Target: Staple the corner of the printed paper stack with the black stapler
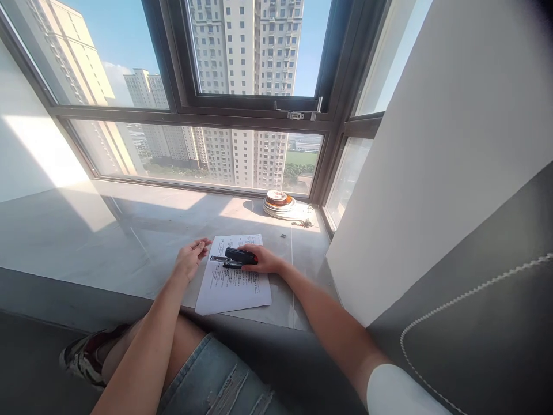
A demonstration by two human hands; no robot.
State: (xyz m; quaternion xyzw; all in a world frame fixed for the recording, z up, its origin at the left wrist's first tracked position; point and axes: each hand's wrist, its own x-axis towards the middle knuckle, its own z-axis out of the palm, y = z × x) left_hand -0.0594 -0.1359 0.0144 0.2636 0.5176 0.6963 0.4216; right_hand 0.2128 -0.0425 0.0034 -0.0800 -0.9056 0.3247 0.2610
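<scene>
A printed sheet of paper (233, 285) lies on the grey window ledge (129, 230) in front of me. My right hand (264, 260) is closed around a black stapler (235, 257), which rests on the upper part of the sheet with its metal jaw pointing left. My left hand (192, 256) rests on the ledge just left of the paper's top corner, fingers loosely apart and holding nothing.
A stack of round plates (279, 203) sits by the window at the ledge's far right, with small dark bits (305, 223) beside it. A white wall (432, 144) and a grey padded panel (475, 323) close off the right side. My knees are below the ledge.
</scene>
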